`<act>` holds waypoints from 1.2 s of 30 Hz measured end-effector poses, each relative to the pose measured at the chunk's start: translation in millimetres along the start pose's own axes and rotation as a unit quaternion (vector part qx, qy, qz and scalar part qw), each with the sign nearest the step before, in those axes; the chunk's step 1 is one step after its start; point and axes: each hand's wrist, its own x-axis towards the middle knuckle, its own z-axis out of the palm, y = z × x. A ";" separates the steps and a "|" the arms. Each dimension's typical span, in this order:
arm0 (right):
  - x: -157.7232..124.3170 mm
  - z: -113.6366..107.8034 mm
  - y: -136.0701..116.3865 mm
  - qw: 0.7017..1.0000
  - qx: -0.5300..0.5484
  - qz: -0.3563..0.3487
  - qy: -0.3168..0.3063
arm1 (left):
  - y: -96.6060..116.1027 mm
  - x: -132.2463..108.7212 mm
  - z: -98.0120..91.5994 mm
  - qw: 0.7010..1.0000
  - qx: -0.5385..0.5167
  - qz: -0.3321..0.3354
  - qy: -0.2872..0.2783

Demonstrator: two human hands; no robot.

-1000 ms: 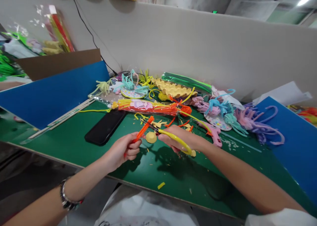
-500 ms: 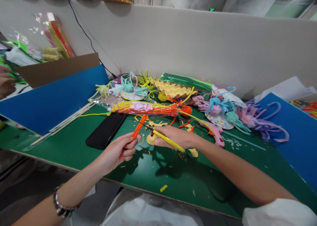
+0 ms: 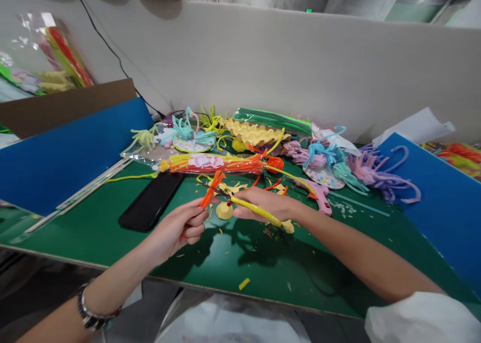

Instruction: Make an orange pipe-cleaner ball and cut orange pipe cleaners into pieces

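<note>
My left hand [image 3: 185, 223] is closed around a small bunch of orange pipe cleaners [image 3: 212, 190], their upper ends sticking out past the fingertips. In my right hand [image 3: 259, 202] are yellow-handled pliers [image 3: 259, 211], whose thin dark jaws reach left across the orange strands. Whether the jaws bite on them I cannot tell. Just below the jaws, a small pale-yellow round piece [image 3: 224, 211] lies on the green table [image 3: 210, 268]. Yellow and orange scraps [image 3: 231, 187] are scattered behind it.
A black phone [image 3: 150, 202] lies to the left, near a blue board [image 3: 71, 152]. Behind my hands is a bag of orange and yellow pipe cleaners [image 3: 218, 163]. On the right are a pink glue gun [image 3: 319, 195], purple fuzzy strands [image 3: 391, 175] and another blue board [image 3: 432, 197].
The view has turned slightly right, so the table things sit farther left. Both hands keep nearly the same pose, with the pliers' jaws still at the orange pipe cleaners.
</note>
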 end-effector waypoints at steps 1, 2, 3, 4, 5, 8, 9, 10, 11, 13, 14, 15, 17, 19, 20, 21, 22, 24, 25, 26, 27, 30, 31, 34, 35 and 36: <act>0.4 0.2 -0.2 1.000 0.006 0.005 0.002 | 0.2 0.1 0.1 1.000 -0.003 -0.001 -0.002; 0.7 0.6 -0.1 1.000 0.010 0.010 0.003 | 0.3 0.4 0.0 1.000 -0.008 -0.002 -0.005; 1.1 1.0 0.3 1.000 0.012 0.014 0.003 | 0.4 0.7 -0.1 1.000 -0.013 -0.004 -0.007; 1.5 1.6 1.1 1.000 0.013 0.016 0.004 | 0.6 1.0 -0.5 1.000 -0.019 -0.005 -0.010; 1.9 2.2 2.2 1.000 0.013 0.016 0.004 | 0.7 1.4 -1.2 1.000 -0.025 -0.005 -0.011; 3.2 4.6 6.9 1.000 0.012 0.005 0.009 | 0.5 2.0 -5.3 1.000 -0.028 -0.001 0.007; 3.6 5.4 8.4 1.000 0.011 0.001 0.011 | 0.3 1.9 -7.2 1.000 -0.023 -0.001 0.013; 4.0 6.1 9.6 1.000 0.011 -0.002 0.011 | 0.1 1.5 -9.1 1.000 -0.016 -0.004 0.017; 4.2 6.6 10.4 1.000 0.012 -0.003 0.009 | -0.1 0.9 -10.9 1.000 -0.008 -0.008 0.016; 4.3 6.6 10.3 1.000 0.017 -0.003 0.003 | -0.6 -1.0 -13.5 1.000 0.008 -0.014 0.005; 4.0 6.0 9.6 1.000 0.020 0.001 0.001 | -0.9 -2.0 -14.1 1.000 0.015 -0.016 0.003; 3.5 5.3 8.5 1.000 0.021 0.007 0.000 | -1.3 -3.0 -14.3 1.000 0.019 -0.016 0.002; 2.3 3.5 5.9 1.000 0.015 0.011 0.001 | -2.1 -4.1 -13.3 1.000 0.024 -0.009 0.006; 1.1 2.4 3.8 1.000 0.003 0.008 -0.001 | -3.0 -4.0 -11.0 1.000 0.023 0.003 0.010; 0.7 2.3 3.3 1.000 -0.003 0.005 -0.006 | -3.4 -3.5 -9.7 1.000 0.024 0.008 0.010; 0.5 2.5 3.2 1.000 -0.007 0.003 -0.012 | -3.7 -2.8 -8.5 1.000 0.025 0.010 0.009; 0.4 2.9 3.4 1.000 -0.009 0.001 -0.017 | -3.8 -2.1 -7.3 1.000 0.027 0.010 0.010; 0.8 4.0 4.7 1.000 -0.005 -0.005 -0.020 | -3.6 -1.0 -6.0 0.999 0.032 0.005 0.012; 1.1 4.5 5.6 1.000 -0.001 -0.011 -0.020 | -3.3 -0.7 -6.0 0.999 0.033 0.003 0.014; 1.4 4.9 6.5 1.000 0.003 -0.017 -0.021 | -2.9 -0.7 -6.3 0.999 0.033 0.002 0.015; 1.6 5.1 7.3 1.000 0.005 -0.021 -0.023 | -2.5 -0.8 -7.0 0.999 0.034 0.000 0.014; 1.7 5.1 8.5 0.999 0.008 -0.020 -0.026 | -1.6 -1.7 -10.2 0.999 0.036 -0.009 0.007; 1.4 5.1 8.6 0.999 0.011 -0.019 -0.024 | -1.6 -1.9 -11.2 0.999 0.037 -0.011 0.005; 0.1 5.6 8.5 1.000 0.019 -0.016 -0.016 | -2.2 -2.1 -13.8 0.999 0.034 -0.011 0.006; -0.3 6.0 8.5 1.000 0.018 -0.016 -0.013 | -2.5 -2.2 -14.5 0.999 0.032 -0.011 0.006; -0.7 6.3 8.5 1.000 0.016 -0.016 -0.011 | -2.6 -2.4 -15.3 0.999 0.030 -0.012 0.005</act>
